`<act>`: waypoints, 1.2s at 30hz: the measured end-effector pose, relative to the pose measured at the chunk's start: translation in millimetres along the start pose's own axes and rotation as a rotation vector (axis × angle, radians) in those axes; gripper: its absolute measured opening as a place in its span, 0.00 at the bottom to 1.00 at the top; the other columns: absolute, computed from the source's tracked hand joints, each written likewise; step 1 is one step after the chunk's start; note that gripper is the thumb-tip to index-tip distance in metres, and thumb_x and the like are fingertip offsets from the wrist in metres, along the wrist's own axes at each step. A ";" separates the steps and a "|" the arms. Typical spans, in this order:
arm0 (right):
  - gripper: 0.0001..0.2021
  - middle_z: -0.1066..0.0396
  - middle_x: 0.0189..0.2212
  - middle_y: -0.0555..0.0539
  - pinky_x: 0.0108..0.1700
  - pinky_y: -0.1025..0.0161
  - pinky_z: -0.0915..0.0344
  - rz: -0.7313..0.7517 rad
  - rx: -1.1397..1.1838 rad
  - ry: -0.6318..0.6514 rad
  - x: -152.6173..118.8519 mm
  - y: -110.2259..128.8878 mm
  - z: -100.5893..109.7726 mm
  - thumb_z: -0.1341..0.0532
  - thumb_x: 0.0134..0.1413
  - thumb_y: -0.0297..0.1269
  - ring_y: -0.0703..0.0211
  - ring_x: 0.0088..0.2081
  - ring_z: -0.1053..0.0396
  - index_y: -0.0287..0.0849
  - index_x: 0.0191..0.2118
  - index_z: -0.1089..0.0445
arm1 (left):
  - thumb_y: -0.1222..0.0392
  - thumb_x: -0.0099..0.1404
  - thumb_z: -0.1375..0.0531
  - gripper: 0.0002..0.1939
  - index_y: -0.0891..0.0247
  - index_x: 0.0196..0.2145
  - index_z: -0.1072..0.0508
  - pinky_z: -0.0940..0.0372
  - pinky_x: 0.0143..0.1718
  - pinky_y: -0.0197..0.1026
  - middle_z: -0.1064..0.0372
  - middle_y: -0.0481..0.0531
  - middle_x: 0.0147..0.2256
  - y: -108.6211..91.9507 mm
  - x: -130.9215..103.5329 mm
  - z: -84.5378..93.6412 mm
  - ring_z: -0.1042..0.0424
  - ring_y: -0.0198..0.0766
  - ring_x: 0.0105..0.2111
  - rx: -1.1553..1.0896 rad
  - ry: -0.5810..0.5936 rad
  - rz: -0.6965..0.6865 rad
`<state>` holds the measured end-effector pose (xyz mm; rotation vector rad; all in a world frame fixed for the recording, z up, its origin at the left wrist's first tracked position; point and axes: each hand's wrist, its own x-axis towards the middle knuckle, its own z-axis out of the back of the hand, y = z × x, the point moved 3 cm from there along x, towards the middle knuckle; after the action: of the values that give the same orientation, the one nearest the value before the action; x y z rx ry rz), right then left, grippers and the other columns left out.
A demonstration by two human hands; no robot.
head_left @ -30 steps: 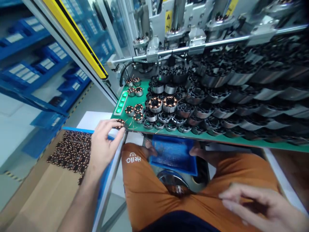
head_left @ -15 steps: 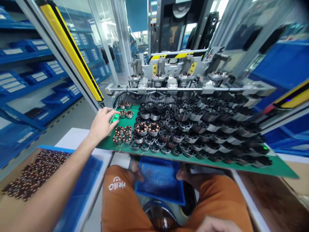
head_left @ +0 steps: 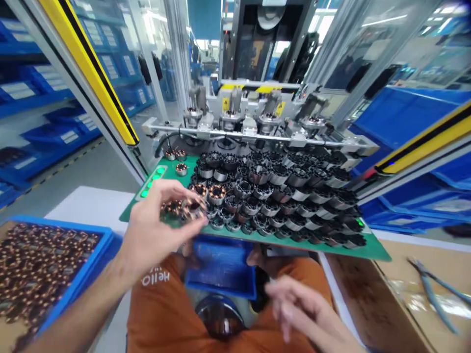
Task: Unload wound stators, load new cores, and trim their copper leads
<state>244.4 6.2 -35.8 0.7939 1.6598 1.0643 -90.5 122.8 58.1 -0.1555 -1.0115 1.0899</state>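
Note:
My left hand (head_left: 158, 230) holds a copper-wound ring (head_left: 194, 208) between thumb and fingers, above the front left of the green board (head_left: 371, 249). Behind it, one copper-wound ring (head_left: 181, 169) stands on the board, with two more near the back left corner. A pair of copper-wound rings (head_left: 217, 193) rests on the stacked dark rings (head_left: 270, 206) that cover much of the board. Over my right thigh is my right hand (head_left: 298, 306), its fingers curled and blurred; whether anything is in them cannot be made out.
A machine with several metal fixtures (head_left: 267, 122) stands behind the board. A blue tray (head_left: 105, 240) of copper-wound rings lies at the left. Below the board is a blue bin (head_left: 221, 267). Pliers (head_left: 430, 294) lie at the right. Yellow posts (head_left: 91, 73) flank the board.
My left hand has moved right and toward me, now with a ring lifted off the board. My right hand has risen further into view. The camera view has shifted.

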 end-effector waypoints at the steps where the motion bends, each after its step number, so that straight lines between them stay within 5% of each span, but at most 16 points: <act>1: 0.25 0.22 0.38 0.46 0.40 0.59 0.29 0.045 0.056 -0.030 4.5 13.2 -6.5 0.30 0.70 0.62 0.58 0.34 0.27 0.50 0.60 0.19 | 0.46 0.71 0.23 0.25 0.53 0.57 0.28 0.19 0.52 0.38 0.20 0.48 0.50 -23.0 -15.2 -5.4 0.16 0.40 0.50 -0.096 0.051 -0.014; 3: 0.31 0.20 0.46 0.42 0.42 0.58 0.26 0.162 0.156 0.003 13.4 35.5 -22.8 0.30 0.70 0.62 0.53 0.43 0.23 0.50 0.69 0.26 | 0.42 0.76 0.27 0.23 0.52 0.59 0.28 0.18 0.48 0.33 0.17 0.48 0.49 -59.2 -40.2 -16.1 0.14 0.37 0.49 -0.234 0.168 -0.047; 6: 0.35 0.20 0.48 0.45 0.47 0.58 0.24 0.136 0.206 0.205 22.0 51.0 -46.1 0.26 0.67 0.58 0.55 0.45 0.21 0.52 0.72 0.31 | 0.40 0.80 0.33 0.19 0.51 0.60 0.26 0.17 0.50 0.31 0.15 0.46 0.52 -82.6 -64.8 -28.3 0.14 0.35 0.49 -0.296 0.294 -0.050; 11: 0.24 0.21 0.41 0.51 0.48 0.62 0.27 0.037 0.228 0.278 20.1 54.4 -55.6 0.23 0.67 0.48 0.62 0.39 0.25 0.48 0.62 0.24 | 0.41 0.80 0.32 0.23 0.45 0.66 0.28 0.17 0.57 0.38 0.19 0.45 0.61 -81.5 -89.7 -29.8 0.16 0.39 0.57 -0.276 0.322 -0.010; 16: 0.21 0.19 0.42 0.49 0.46 0.62 0.24 0.032 0.312 0.235 17.1 47.2 -52.5 0.23 0.68 0.47 0.63 0.39 0.22 0.46 0.59 0.22 | 0.54 0.79 0.31 0.21 0.29 0.63 0.21 0.14 0.53 0.51 0.17 0.39 0.55 -83.0 -100.1 -5.7 0.13 0.47 0.50 -0.017 0.264 -0.192; 19: 0.20 0.18 0.41 0.49 0.45 0.64 0.23 0.045 0.324 0.223 15.9 45.0 -50.7 0.23 0.68 0.45 0.64 0.38 0.21 0.45 0.59 0.21 | 0.56 0.84 0.39 0.16 0.40 0.62 0.19 0.17 0.56 0.49 0.15 0.42 0.51 -85.3 -99.7 -2.0 0.13 0.45 0.48 0.007 0.306 -0.294; 22: 0.18 0.17 0.40 0.49 0.45 0.66 0.22 0.079 0.331 0.181 14.8 44.9 -44.1 0.24 0.69 0.44 0.64 0.38 0.19 0.46 0.58 0.20 | 0.57 0.86 0.41 0.09 0.51 0.54 0.21 0.22 0.50 0.44 0.15 0.44 0.44 -81.6 -100.3 -14.6 0.15 0.40 0.42 0.047 0.285 -0.325; 28: 0.20 0.16 0.47 0.45 0.41 0.64 0.19 0.147 0.278 0.057 9.5 45.5 -26.4 0.24 0.69 0.47 0.59 0.39 0.17 0.49 0.61 0.22 | 0.53 0.87 0.44 0.15 0.53 0.42 0.20 0.29 0.36 0.46 0.20 0.42 0.37 -44.2 -118.9 -59.3 0.19 0.38 0.36 -0.096 0.554 -0.166; 30: 0.22 0.16 0.47 0.45 0.43 0.63 0.19 0.168 0.235 0.053 6.9 46.9 -27.1 0.25 0.69 0.46 0.59 0.40 0.17 0.50 0.63 0.24 | 0.50 0.85 0.39 0.12 0.51 0.42 0.18 0.27 0.36 0.44 0.18 0.41 0.39 -35.5 -120.6 -61.3 0.18 0.38 0.36 -0.180 0.532 0.009; 33: 0.22 0.17 0.47 0.46 0.45 0.63 0.20 0.189 0.126 0.022 5.9 47.6 -32.4 0.24 0.69 0.45 0.60 0.41 0.19 0.52 0.63 0.25 | 0.42 0.79 0.31 0.09 0.44 0.46 0.14 0.22 0.49 0.41 0.16 0.41 0.45 -40.3 -112.6 -54.5 0.16 0.38 0.45 -0.383 0.396 0.268; 36: 0.22 0.18 0.43 0.48 0.43 0.65 0.23 0.204 0.036 0.000 8.9 46.0 -38.0 0.23 0.68 0.45 0.61 0.39 0.21 0.50 0.62 0.24 | 0.36 0.75 0.29 0.12 0.42 0.47 0.13 0.23 0.56 0.40 0.17 0.42 0.48 -58.6 -99.0 -52.1 0.18 0.39 0.51 -0.523 0.311 0.351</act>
<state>206.5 22.0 8.3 1.0039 1.6279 1.1770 -21.4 33.5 1.5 -0.9267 -0.9860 1.0491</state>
